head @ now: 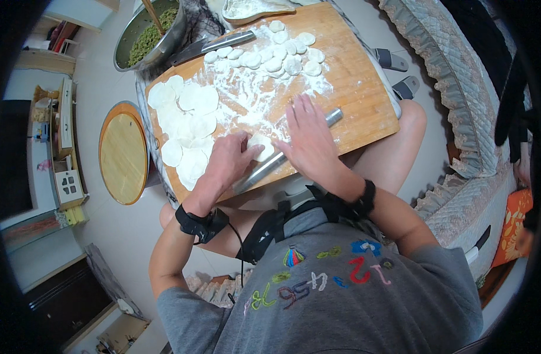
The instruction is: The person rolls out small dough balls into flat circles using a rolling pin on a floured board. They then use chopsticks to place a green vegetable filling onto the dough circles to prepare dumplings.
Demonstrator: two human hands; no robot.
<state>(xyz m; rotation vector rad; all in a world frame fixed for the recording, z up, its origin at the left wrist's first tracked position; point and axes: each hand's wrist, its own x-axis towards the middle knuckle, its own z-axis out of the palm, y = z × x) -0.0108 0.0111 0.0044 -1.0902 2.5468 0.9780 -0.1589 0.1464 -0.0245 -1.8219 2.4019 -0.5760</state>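
Under the fingers of my left hand [232, 155] lies the left edge of a small flat dough round [260, 147], near the front of a floured wooden board [363, 101]. My right hand [310, 132] rests with its fingers extended on a metal rolling pin [270, 167], which slants across the board's front beside that round. Many thin rolled dough wrappers [186, 128] overlap at the board's left. Small flattened dough pieces [292, 64] are spread in flour towards the back.
A knife [228, 42] lies at the board's back left edge. Beyond it stands a metal bowl [177, 37] of green filling with a wooden utensil. A flour container [257, 11] is behind the board. A round wooden-topped stool [122, 155] stands left; grey slippers [392, 60] lie right.
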